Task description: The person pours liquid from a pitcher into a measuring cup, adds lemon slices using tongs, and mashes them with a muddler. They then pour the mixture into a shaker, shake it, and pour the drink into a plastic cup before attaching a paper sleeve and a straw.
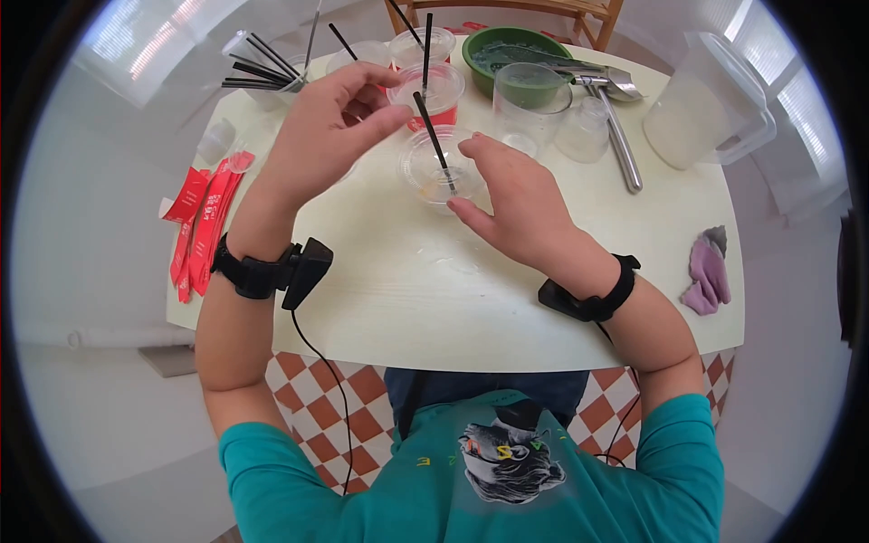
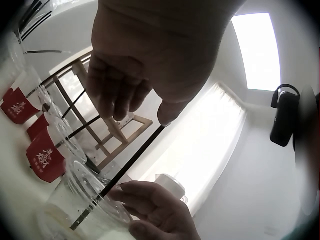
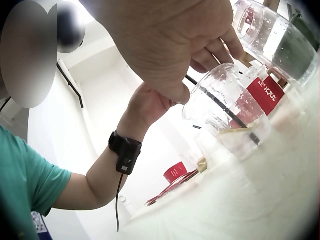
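Note:
A clear plastic cup stands near the middle of the table, a black straw leaning in it and a little pale matter at its bottom. My right hand holds the cup at the right side of its rim, thumb on the near side and fingers on the far side. Above and to the left is my left hand; its fingers are loosely bent and its thumb tip is right at the straw's upper end in the left wrist view. Behind stand cups with red sleeves and black straws.
Flat red sleeves lie at the left, below a container of black straws. At the back right are a green bowl, a clear beaker, a metal-handled utensil and a pitcher. A purple cloth lies at the right edge.

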The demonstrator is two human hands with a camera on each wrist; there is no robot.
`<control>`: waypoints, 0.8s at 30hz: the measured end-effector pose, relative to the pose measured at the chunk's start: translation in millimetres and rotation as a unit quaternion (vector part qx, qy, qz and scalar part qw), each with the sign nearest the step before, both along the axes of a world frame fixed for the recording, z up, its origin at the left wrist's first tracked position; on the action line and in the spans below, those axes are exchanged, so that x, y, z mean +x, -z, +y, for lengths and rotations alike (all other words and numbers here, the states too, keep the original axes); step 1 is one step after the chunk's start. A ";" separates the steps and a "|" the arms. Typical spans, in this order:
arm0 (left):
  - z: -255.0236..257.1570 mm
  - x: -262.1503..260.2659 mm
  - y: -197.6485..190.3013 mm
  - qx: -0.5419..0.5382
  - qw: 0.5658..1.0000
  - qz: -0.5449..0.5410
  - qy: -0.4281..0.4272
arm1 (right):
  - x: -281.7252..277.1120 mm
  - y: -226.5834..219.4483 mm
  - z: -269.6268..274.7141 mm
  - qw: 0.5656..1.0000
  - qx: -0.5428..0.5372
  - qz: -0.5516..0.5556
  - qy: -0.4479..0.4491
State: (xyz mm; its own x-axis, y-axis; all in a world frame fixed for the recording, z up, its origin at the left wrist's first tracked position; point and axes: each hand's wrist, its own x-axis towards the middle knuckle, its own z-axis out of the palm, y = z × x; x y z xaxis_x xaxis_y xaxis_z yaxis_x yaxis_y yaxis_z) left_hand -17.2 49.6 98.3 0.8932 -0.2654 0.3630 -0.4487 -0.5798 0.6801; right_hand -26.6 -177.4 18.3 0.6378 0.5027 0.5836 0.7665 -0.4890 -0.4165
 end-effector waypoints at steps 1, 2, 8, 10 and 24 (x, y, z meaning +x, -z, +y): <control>9.7 -0.1 -3.0 -0.009 1.000 0.009 -0.021 | 0.6 1.3 -0.4 1.000 -0.001 0.000 -0.001; 20.9 2.5 -0.2 -0.011 1.000 0.008 -0.022 | 1.8 2.3 -0.6 1.000 -0.019 -0.003 -0.005; 69.6 18.6 42.0 0.234 0.946 -0.142 -0.176 | 0.6 0.8 1.9 0.998 -0.061 -0.020 0.001; 73.7 19.1 52.4 0.254 0.939 -0.128 -0.194 | 0.3 0.0 2.3 0.998 -0.065 -0.024 0.000; 88.4 13.9 64.6 0.221 0.943 -0.095 -0.229 | -13.7 -16.5 10.0 0.993 -0.113 -0.018 -0.027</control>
